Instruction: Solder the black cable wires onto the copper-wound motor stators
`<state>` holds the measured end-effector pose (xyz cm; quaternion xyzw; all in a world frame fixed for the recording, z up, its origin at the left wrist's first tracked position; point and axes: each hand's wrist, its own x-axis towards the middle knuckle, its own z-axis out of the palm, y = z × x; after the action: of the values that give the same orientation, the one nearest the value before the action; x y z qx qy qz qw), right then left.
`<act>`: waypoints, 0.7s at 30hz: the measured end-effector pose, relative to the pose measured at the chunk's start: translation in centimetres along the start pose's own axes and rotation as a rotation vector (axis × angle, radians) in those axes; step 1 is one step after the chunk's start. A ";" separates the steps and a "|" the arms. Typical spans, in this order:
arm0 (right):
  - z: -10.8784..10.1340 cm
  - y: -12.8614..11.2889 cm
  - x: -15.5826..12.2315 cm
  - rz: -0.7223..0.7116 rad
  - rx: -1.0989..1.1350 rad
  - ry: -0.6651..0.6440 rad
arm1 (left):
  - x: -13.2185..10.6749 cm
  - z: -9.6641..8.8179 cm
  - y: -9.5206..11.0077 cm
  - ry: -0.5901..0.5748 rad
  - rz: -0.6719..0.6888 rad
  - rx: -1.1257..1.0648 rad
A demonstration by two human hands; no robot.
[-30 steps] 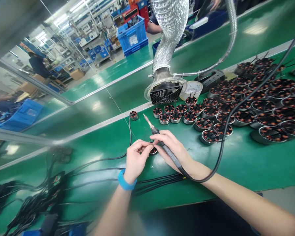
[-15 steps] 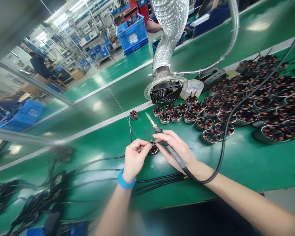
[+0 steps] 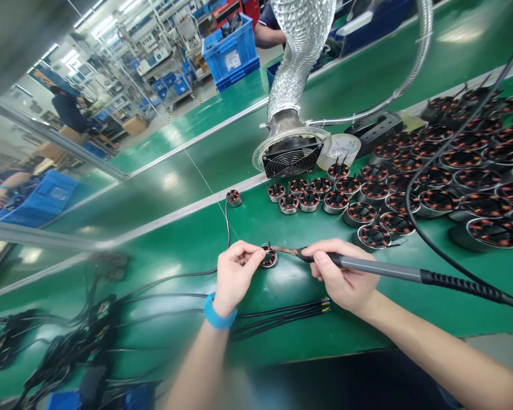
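A soldering iron [image 3: 380, 267] lies in the grip of my right hand [image 3: 346, 276], its tip pointing left. That tip is at the upper rim of a small round motor stator [image 3: 268, 258] with copper windings. My left hand [image 3: 237, 273], with a blue band at the wrist, pinches thumb and forefinger together at the stator's left edge. What sits between those fingertips is too small to make out. A short dark lead stands up from the stator. Below the hands, several black cables [image 3: 290, 313] with stripped coloured ends lie on the green bench.
Rows of stators [image 3: 436, 202] fill the right side. A fume extractor [image 3: 293, 159] with foil duct stands behind, beside a white tub [image 3: 342, 149]. One stator with a cable [image 3: 233, 197] sits by the rail. Bundled cables [image 3: 64, 347] lie left. Other people work farther off.
My right hand has turned the soldering iron from pointing up and away to pointing left, bringing its tip to the stator. My left hand stays in its pinch there.
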<state>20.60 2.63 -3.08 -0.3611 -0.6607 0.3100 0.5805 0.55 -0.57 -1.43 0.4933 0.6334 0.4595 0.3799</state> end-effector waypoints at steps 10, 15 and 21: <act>0.2 -0.3 0.5 -0.056 0.013 -0.074 | 0.0 -0.1 -0.2 0.011 -0.008 0.001; 0.2 -0.2 0.4 -0.051 0.026 -0.063 | 0.0 -0.1 -0.1 0.005 -0.008 -0.003; 0.2 -0.5 0.7 -0.065 0.039 -0.073 | 0.0 0.1 -0.1 0.005 -0.006 -0.009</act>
<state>20.31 2.91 -2.31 -0.3167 -0.6866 0.3168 0.5726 0.61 -0.60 -1.56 0.4884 0.6340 0.4625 0.3817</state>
